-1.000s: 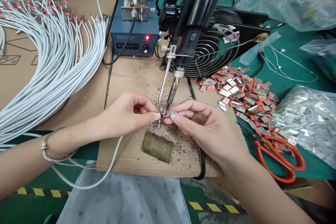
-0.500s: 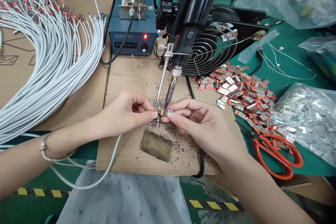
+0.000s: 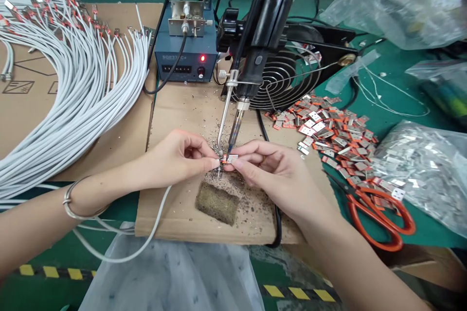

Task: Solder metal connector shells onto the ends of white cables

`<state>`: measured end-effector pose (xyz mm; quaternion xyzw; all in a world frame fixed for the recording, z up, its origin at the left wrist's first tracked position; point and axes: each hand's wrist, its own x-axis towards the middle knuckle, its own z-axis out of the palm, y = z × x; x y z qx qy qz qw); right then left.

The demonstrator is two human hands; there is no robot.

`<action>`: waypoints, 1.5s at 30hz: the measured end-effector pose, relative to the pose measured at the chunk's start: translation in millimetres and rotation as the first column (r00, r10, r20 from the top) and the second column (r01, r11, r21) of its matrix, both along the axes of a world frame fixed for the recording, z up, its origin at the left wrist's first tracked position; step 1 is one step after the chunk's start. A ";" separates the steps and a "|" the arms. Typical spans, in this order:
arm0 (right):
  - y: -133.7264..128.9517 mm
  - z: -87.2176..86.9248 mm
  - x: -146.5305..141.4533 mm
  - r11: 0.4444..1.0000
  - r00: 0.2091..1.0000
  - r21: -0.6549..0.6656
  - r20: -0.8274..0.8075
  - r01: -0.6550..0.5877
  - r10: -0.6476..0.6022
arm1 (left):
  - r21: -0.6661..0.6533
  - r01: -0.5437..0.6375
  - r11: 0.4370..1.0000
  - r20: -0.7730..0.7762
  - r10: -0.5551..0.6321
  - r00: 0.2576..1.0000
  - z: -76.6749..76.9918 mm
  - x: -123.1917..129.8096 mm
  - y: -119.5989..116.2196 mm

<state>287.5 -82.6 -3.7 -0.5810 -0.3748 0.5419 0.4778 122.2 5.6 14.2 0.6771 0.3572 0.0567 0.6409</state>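
Between thumb and fingers, my left hand [image 3: 186,155] pinches the end of a white cable [image 3: 157,218], which loops down below the wrist. My right hand [image 3: 268,165] is closed on a small USB connector [image 3: 232,158] with an orange-red insert. Cable end and connector meet under the tip of a mounted soldering iron [image 3: 235,129]; whether the tip touches them is too small to tell. Beside the iron, a bent metal solder feed tube [image 3: 223,119] comes down to the same spot. A brown sponge [image 3: 217,202] lies on the cardboard [image 3: 175,116] just below my hands.
White cables [image 3: 91,92] with connectors are heaped at left. A blue solder feeder box [image 3: 185,60] and a black fan [image 3: 277,80] stand behind. Loose USB connectors [image 3: 328,126], orange-handled scissors [image 3: 390,218] and a clear bag [image 3: 423,170] of metal pieces lie at right.
The camera view has shifted slightly, so the background sits a little lower. Both hands keep their grip at the iron's tip with almost no movement.
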 end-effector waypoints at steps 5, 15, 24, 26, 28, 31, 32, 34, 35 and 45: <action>-0.6 1.9 0.8 1.000 1.000 -0.001 0.015 -0.016 0.016 | 0.030 0.001 1.000 -0.027 0.000 1.000 0.4 1.9 -0.5; -2.2 2.6 1.3 1.000 0.996 0.020 -0.088 -0.021 0.022 | 0.001 -0.004 1.000 -0.024 0.004 1.000 2.6 1.2 0.3; -1.9 2.4 1.9 1.000 0.990 0.018 -0.141 -0.026 0.028 | -0.002 -0.017 1.000 -0.030 0.017 0.999 2.2 1.6 0.3; -2.0 2.6 1.7 0.999 0.989 0.025 -0.141 -0.029 0.032 | -0.002 -0.018 1.000 -0.029 0.018 0.999 2.3 1.4 -0.3; -2.2 3.0 1.1 0.999 0.992 0.022 -0.124 -0.024 0.027 | -0.001 -0.017 1.000 -0.023 0.017 1.000 1.8 1.4 -0.5; -2.4 3.2 -0.4 1.000 0.997 0.017 -0.082 -0.009 0.010 | 0.003 -0.015 1.000 -0.018 0.015 1.000 0.3 1.7 -0.2; -2.3 3.1 -0.7 1.000 0.998 0.015 -0.070 -0.004 0.005 | 0.005 -0.015 1.000 -0.019 0.015 1.000 -0.3 1.8 -0.1; -2.2 2.7 -1.0 1.000 0.999 0.012 -0.053 0.002 -0.001 | 0.009 -0.014 1.000 -0.024 0.014 1.000 -1.1 1.8 0.1; -2.2 2.5 -0.9 1.000 0.999 0.009 -0.046 0.002 -0.001 | 0.010 -0.014 1.000 -0.027 0.014 1.000 -1.4 1.7 0.1; -2.7 1.0 1.9 1.000 0.996 0.020 -0.084 -0.021 0.023 | 0.004 -0.017 1.000 -0.018 0.017 1.000 -0.1 0.6 -0.3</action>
